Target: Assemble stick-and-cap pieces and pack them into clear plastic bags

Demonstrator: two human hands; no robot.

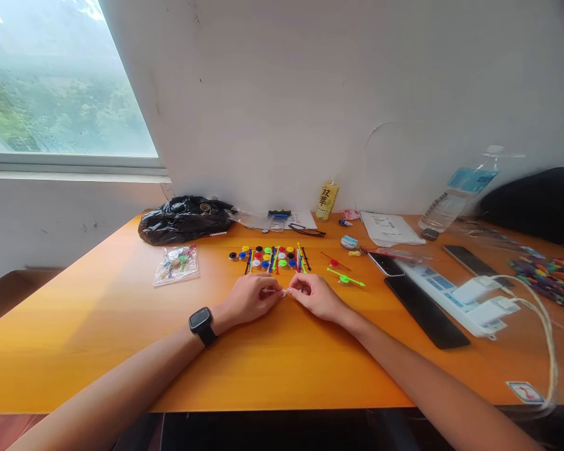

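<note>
Small white plastic piece (284, 292), 1: between the 2 hands, over the orange wooden table (122, 351); shape partly hidden by fingers; apparently pinched from 2 sides for steadiness.
Left hand (256, 294): nearly closed, fingertips gripping the piece.
Right hand (313, 294): curled, thumb and forefinger pinching its other side.
Round multicoloured plastic discs (267, 250), slim coloured plastic sticks (275, 258): grouped just beyond, presumably for easy reach.
</note>
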